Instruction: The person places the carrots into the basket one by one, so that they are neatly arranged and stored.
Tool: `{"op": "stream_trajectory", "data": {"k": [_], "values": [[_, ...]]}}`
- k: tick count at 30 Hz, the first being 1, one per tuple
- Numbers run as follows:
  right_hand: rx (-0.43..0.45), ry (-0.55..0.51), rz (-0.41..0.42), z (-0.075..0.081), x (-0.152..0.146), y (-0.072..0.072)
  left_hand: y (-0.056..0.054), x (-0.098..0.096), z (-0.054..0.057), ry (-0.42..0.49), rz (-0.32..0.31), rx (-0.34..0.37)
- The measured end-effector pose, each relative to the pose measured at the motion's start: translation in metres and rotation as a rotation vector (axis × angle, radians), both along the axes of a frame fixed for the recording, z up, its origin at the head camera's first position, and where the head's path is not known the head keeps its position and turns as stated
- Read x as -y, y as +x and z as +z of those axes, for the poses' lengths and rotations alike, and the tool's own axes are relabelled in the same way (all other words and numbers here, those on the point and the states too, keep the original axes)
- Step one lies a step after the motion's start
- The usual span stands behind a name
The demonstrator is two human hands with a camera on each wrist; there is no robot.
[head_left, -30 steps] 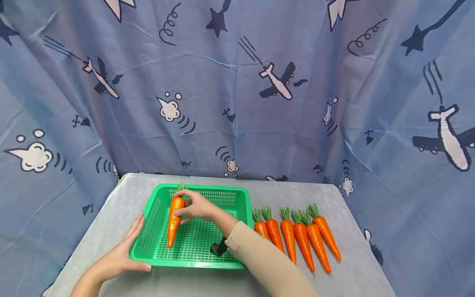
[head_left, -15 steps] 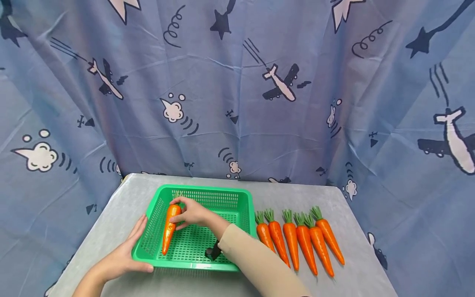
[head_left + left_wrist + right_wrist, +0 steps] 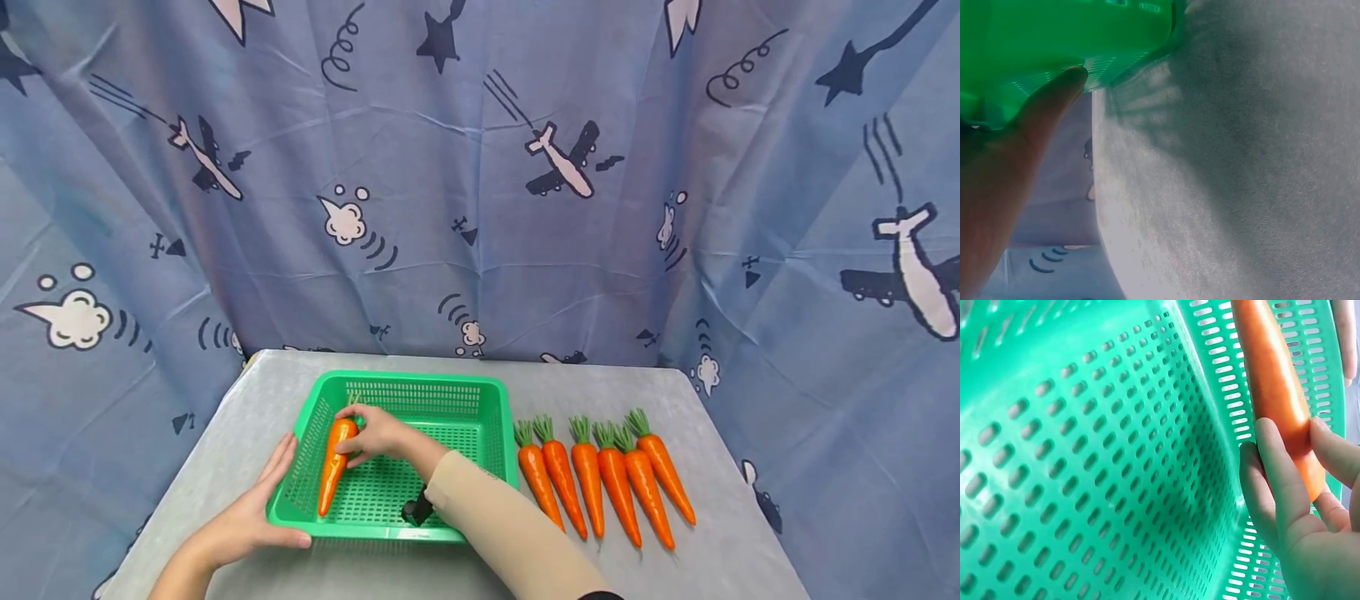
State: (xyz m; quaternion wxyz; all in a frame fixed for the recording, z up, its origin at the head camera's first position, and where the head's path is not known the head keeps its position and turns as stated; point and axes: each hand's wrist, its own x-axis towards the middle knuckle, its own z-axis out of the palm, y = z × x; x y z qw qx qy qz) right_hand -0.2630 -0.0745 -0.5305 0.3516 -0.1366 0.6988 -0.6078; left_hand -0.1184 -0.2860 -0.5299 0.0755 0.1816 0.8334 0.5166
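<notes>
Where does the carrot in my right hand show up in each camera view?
Head: the carrot is low, left of centre, within the green basket.
Left wrist: not in it.
Right wrist: upper right, between the fingers.
Shared landmark: the green basket, visible in all three.

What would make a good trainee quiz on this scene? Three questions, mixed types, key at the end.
1. True or false: the right hand pinches a carrot within the green plastic basket.
2. How many carrots lie on the table outside the basket?
3. Where is the left hand?
a) Above the row of carrots
b) At the basket's left corner nearest the person
c) At the basket's far right corner

Key: 1. True. 2. Six. 3. b.
</notes>
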Motion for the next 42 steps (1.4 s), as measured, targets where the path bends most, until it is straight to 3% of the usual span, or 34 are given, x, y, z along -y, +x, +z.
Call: {"op": "stream_trajectory", "data": {"k": [13, 22, 35, 42], "values": [[-0.042, 0.124, 0.0, -0.007, 0.012, 0.002, 0.0, 0.0, 0.002, -0.015, 0.006, 0.048], [-0.171, 0.25, -0.028, -0.007, 0.015, 0.006, 0.0, -0.001, 0.003, 0.001, 0.009, 0.034], [-0.186, 0.256, -0.025, -0.002, 0.008, 0.007, -0.001, -0.001, 0.001, -0.022, 0.015, 0.054], [-0.199, 0.253, 0.011, 0.002, -0.004, 0.005, 0.0, 0.0, 0.0, 0.009, 0.009, 0.05]]}}
